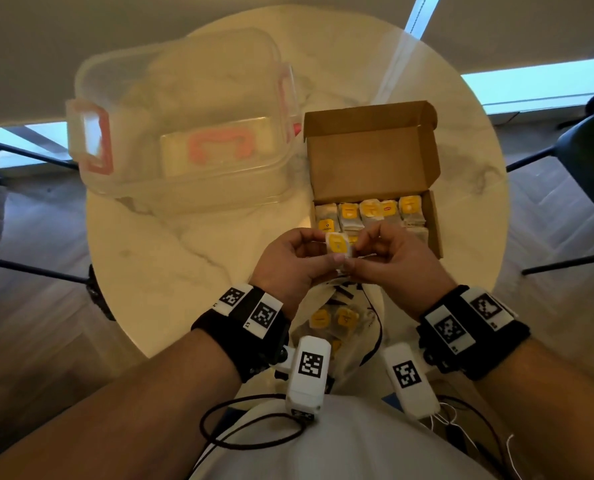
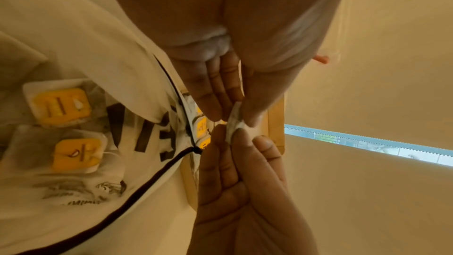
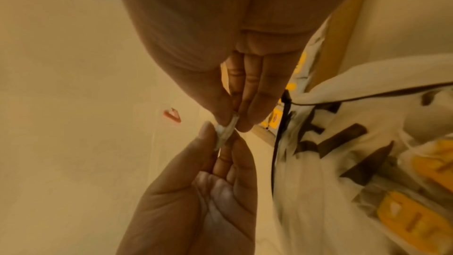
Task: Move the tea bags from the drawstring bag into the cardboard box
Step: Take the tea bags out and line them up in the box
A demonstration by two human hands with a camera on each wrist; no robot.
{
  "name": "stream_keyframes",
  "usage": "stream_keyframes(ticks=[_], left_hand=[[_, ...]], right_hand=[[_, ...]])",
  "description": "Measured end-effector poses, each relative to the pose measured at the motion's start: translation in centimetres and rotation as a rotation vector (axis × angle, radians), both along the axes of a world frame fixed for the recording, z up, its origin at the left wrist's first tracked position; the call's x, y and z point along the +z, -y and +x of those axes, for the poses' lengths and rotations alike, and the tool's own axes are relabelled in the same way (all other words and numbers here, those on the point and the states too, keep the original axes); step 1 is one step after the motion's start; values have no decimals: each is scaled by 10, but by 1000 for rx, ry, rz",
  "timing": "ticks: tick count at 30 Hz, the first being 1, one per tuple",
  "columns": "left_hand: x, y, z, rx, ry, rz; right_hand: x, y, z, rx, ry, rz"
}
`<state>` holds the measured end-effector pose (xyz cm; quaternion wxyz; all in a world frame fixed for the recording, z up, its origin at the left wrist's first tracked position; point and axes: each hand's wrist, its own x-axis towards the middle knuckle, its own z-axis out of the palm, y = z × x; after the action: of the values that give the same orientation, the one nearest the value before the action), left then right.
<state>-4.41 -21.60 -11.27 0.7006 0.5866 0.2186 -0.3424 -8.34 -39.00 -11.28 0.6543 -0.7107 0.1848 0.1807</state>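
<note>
Left hand (image 1: pixel 290 259) and right hand (image 1: pixel 385 256) meet over the worktop (image 1: pixel 184 258), just short of the box (image 1: pixel 371 174) at its 6 o'clock edge. Both grips are grasping one tea bag (image 1: pixel 338 245), pinched between thumb and fingertips from either side; its yellow tag faces up. In the left wrist view the same bag (image 2: pixel 234 123) shows edge-on between the two sets of fingertips, and likewise in the right wrist view (image 3: pixel 226 130).

The box stands at the worktop's 3 o'clock side, lid flap raised at its 12 o'clock edge. Its tray holds a row of tea bags (image 1: pixel 368 211), packed side by side with yellow tags showing. The near part of the tray is hidden by the hands.

The drawstring bag (image 1: pixel 337 320) lies at the worktop's 6 o'clock edge, under and between the wrists, mouth towards the box. At least two yellow-tagged bags lie inside it (image 2: pixel 66 106). Its dark cord (image 2: pixel 152 177) runs along the opening; dark print marks the fabric.

A clear plastic tub (image 1: pixel 181 116) with pink latches occupies the 10 o'clock area, well apart from the hands. Contents cannot be made out.
</note>
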Motion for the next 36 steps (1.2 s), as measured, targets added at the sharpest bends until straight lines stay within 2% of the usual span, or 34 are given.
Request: stream_keyframes(ticks=[4, 9, 12, 17, 23, 28, 32, 36], left_hand=[[-2, 5, -4, -49, 14, 73], [-15, 4, -2, -153, 200, 487], [-26, 0, 0, -190, 229, 603], [-31, 4, -5, -252, 223, 656], [-30, 7, -10, -228, 232, 645], [-30, -8, -21, -212, 298, 691], [-28, -29, -28, -193, 279, 691], [-27, -62, -37, -226, 227, 689]], right_hand=[[-6, 7, -3, 51, -43, -66], [-29, 29, 2, 2, -35, -395], [-39, 36, 8, 42, -8, -464], [-49, 29, 17, 217, 45, -607], [-53, 24, 25, 390, 69, -773], [-54, 24, 23, 353, 148, -828], [-50, 20, 20, 443, 111, -824], [-29, 26, 8, 338, 244, -825]])
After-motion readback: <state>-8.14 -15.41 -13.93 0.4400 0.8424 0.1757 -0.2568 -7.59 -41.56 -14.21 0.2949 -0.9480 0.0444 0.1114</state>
